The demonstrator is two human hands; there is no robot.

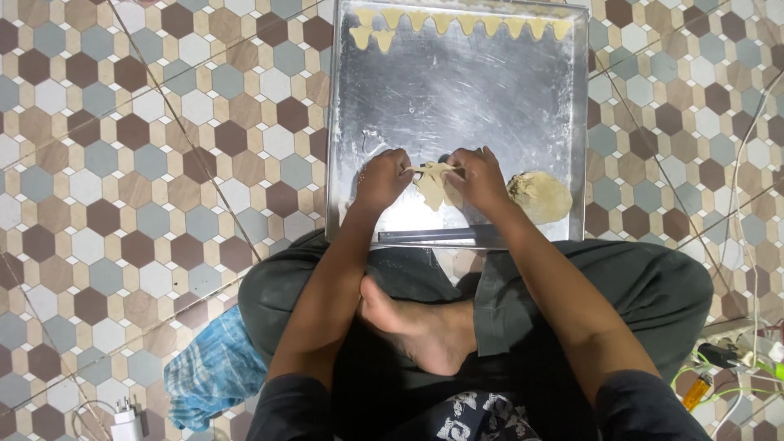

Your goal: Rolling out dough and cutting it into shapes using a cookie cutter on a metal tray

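Observation:
I sit cross-legged on a tiled floor with a large metal tray (523, 106) in front of me. My left hand (381, 180) and my right hand (476, 178) both pinch a thin flat piece of beige dough (431, 186) over the tray's near edge. A lump of dough (539, 196) rests on the tray just right of my right hand. Several small triangular dough pieces (457, 21) line the tray's far edge. A dark flat bar (429, 236) lies on the tray's near rim, below my hands.
A blue patterned cloth (214, 371) lies on the floor by my left knee. A white plug adapter (126, 420) sits at the bottom left. Cables and small items (727, 363) are bundled at the lower right. Hexagon tiles (122, 163) surround the tray.

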